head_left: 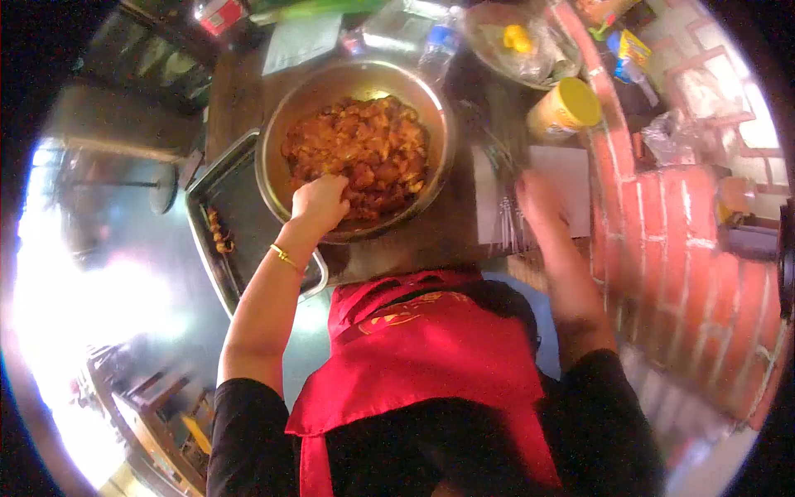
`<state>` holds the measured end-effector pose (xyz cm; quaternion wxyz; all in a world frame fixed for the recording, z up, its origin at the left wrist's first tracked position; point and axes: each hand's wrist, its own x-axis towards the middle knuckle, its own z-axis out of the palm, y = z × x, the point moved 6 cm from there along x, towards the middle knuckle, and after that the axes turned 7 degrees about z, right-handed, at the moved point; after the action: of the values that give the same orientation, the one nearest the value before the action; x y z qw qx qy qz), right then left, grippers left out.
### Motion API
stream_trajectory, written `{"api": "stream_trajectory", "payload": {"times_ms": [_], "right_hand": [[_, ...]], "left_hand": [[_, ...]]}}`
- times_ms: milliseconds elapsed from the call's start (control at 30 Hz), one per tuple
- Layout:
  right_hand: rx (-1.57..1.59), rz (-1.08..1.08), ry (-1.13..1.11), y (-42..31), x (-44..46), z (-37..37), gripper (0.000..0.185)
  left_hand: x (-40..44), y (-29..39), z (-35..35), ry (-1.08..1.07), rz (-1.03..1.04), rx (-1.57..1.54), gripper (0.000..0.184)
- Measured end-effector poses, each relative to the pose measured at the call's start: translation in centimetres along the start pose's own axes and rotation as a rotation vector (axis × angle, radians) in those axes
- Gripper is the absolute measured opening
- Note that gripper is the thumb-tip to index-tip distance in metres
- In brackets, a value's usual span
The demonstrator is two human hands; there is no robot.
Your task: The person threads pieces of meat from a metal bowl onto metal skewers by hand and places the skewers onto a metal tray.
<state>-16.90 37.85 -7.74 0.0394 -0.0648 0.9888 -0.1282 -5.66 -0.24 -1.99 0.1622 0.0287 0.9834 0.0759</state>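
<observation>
A large metal bowl (443, 157) holds chunks of marinated meat (364, 149) in a reddish-brown coating. My left hand (321, 203), with a yellow bracelet at its wrist, reaches over the bowl's near left rim. Its fingers are curled together at the meat's edge; what they hold, if anything, is hidden. To the right of the bowl, my right hand (542, 199) is smeared by motion above a white sheet (571, 161). Several thin skewers (507, 224) lie on the sheet beside it. Faint thin streaks extend up-left from this hand, too blurred to identify.
A dark tray (248, 186) left of the bowl carries one loaded skewer (219, 232). Behind stand a water bottle (439, 41), a yellow-lidded container (567, 108) and a wide basin (489, 41) with a plastic bag. A brick wall (662, 224) borders the right side.
</observation>
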Motion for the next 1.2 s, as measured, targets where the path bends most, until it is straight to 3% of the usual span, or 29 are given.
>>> {"api": "stream_trajectory", "payload": {"times_ms": [67,100,200,267,300,367,400,533,600,667,767,833,900,967,1033,1200], "right_hand": [[-0.029,-0.018,-0.011,-1.5,0.7,0.7,0.016],[-0.126,-0.008,-0.040,2.0,-1.3,-2.7,0.016],[-0.001,-0.098,0.119,-0.4,-1.1,-3.6,0.011],[0.165,0.026,0.214,-0.9,-2.2,-6.4,0.010],[0.167,0.013,0.218,-1.3,-2.5,-6.5,0.010],[0.369,-0.004,0.235,-1.2,-2.4,-7.0,0.010],[0.366,-0.015,0.238,-1.1,-1.9,-6.8,0.010],[0.230,-0.028,0.200,0.2,0.3,-3.6,0.013],[0.234,-0.064,0.227,0.1,1.2,-2.9,0.013],[0.184,-0.115,0.413,-1.4,1.2,-4.4,0.014],[0.191,-0.187,0.321,-6.3,-0.3,-8.6,0.011],[0.738,-0.161,-0.005,-9.0,-2.2,-8.8,0.015],[0.851,-0.125,-0.484,-15.4,-6.7,-11.3,0.022],[0.886,-0.178,-0.753,-17.6,-9.6,-11.0,0.026],[0.798,-0.228,-0.778,-19.2,-10.7,-10.8,0.027],[0.762,-0.236,-0.708,-19.6,-11.0,-9.2,0.026]], "left_hand": [[0.3,-1.6,-0.3,-0.009,-0.024,-0.054,0.040],[-0.3,2.2,1.3,-0.023,0.003,-0.151,0.040],[-0.9,0.7,-0.8,0.075,-0.027,-0.363,0.028],[-1.1,0.4,0.7,0.157,-0.172,-1.371,0.021],[-1.2,0.4,0.4,0.171,-0.174,-1.372,0.021],[-1.2,1.4,0.4,0.238,-0.256,-2.243,0.019],[-1.1,1.9,0.5,0.215,-0.249,-2.338,0.017],[-0.4,2.5,1.6,0.319,-0.123,-2.504,0.021],[-0.1,2.6,2.1,0.357,-0.194,-2.555,0.023],[-0.1,2.4,2.4,0.380,-0.338,-2.631,0.026],[-0.1,2.5,0.8,0.318,-0.243,-2.851,0.020],[-0.4,2.5,-0.3,0.425,-0.359,-2.790,0.023],[-0.3,2.5,-1.0,0.451,-0.317,-2.875,0.024],[-0.1,2.4,-1.4,0.505,-0.323,-2.870,0.025],[0.2,2.3,-1.9,0.588,-0.241,-2.897,0.023],[-0.2,1.5,-2.4,0.740,-0.338,-2.903,0.021]]}}
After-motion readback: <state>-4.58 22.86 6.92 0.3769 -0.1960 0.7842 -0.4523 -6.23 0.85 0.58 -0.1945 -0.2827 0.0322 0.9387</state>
